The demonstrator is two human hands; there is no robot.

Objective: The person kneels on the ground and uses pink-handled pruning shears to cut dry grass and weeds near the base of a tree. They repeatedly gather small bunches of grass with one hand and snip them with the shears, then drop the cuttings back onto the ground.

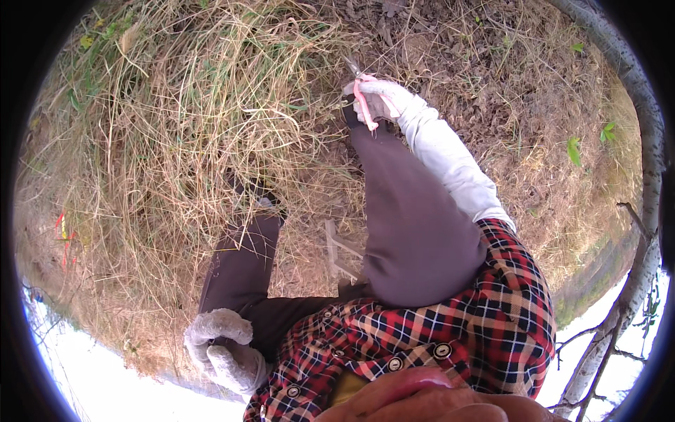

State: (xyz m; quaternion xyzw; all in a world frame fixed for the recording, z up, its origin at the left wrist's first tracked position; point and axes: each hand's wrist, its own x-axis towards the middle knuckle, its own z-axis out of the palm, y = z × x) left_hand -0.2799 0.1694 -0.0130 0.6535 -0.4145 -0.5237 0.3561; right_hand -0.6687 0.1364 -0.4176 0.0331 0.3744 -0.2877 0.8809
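Note:
My right hand [377,100], in a dirty whitish work glove, holds pruning shears [365,103] with pink handles beside my right shoe. The metal blades point up and left, towards the edge of dry grass [211,100]; the handles stand apart. I cannot tell whether the blades touch a stem. At the lower left, my left hand [227,348], in a fuzzy greyish glove, is by my left thigh. Its fingers are curved, with a gap between them, and nothing shows in its grasp.
A pale-legged low stool or frame [333,248] stands between my legs. Leaf litter [448,63] lies beyond my right hand. A pale-barked tree trunk [646,132] runs along the right, with bare twigs lower down. Red and yellow ribbon-like strips [65,240] show at the far left.

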